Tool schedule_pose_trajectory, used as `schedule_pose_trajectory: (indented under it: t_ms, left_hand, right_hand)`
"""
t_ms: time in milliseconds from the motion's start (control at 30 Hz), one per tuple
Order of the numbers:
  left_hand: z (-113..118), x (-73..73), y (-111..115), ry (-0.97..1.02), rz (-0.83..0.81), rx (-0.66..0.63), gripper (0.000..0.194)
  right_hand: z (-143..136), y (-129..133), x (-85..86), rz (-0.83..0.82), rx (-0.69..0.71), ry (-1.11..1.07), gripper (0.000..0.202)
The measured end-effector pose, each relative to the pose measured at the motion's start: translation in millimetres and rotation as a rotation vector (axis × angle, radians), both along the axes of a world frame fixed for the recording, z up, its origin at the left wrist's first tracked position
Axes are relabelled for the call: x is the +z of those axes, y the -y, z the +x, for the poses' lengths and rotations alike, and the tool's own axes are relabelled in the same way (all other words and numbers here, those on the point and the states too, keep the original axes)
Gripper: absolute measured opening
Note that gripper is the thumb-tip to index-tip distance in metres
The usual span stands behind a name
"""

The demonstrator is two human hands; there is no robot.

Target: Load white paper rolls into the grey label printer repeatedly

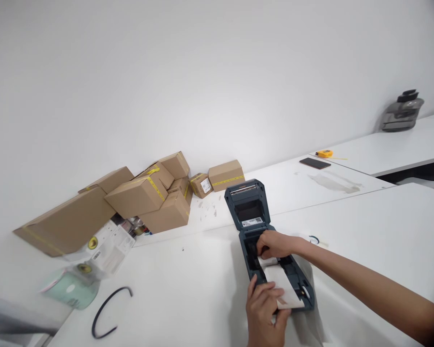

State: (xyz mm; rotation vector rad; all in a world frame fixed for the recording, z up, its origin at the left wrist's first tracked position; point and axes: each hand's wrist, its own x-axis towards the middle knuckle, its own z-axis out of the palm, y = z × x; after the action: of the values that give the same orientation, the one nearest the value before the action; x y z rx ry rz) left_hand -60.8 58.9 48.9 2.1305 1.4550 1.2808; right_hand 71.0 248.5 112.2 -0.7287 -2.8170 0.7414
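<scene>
A dark blue-grey label printer (299,278) stands on the white table with its lid (246,205) swung up. White label paper (282,284) runs from inside the body toward the printer's near end. My right hand (275,244) reaches in from the right, its fingers curled down inside the body by the upper end of the paper; the fingertips are hidden, so what they grip does not show. At the near left edge, my left hand (265,308) has its fingers over the printer's rim and the paper, with the thumb near the paper's end, closed on the paper.
Cardboard boxes (137,195) are piled against the wall at left. A mint-green tub (72,289) and a black curved strip (100,311) lie at front left. Farther right are a phone (314,163), a yellow tape measure (324,154) and a grey transparent jug (401,115).
</scene>
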Motion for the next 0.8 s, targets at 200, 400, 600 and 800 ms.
schedule_pose_trajectory:
  t_ms: [200, 400, 600, 800]
  left_hand:
    - [8.0, -37.3, 9.5, -0.039, 0.149, 0.105, 0.022]
    - [12.2, -50.7, 12.0, -0.024, 0.176, 0.138, 0.028]
    - [24.8, -45.4, 17.5, 0.033, 0.252, 0.252, 0.032]
    - [30.9, -49.1, 24.9, -0.083, 0.425, 0.490, 0.025]
  right_hand:
    - [11.9, 8.7, 49.1, 0.158, -0.216, -0.438, 0.030]
    - [15.5, -33.4, 114.9, 0.295, -0.630, -0.961, 0.047]
    - [11.3, -19.7, 104.6, 0.086, -0.558, -0.883, 0.052]
    - [37.6, 72.5, 40.7, 0.168, -0.387, -0.959, 0.023]
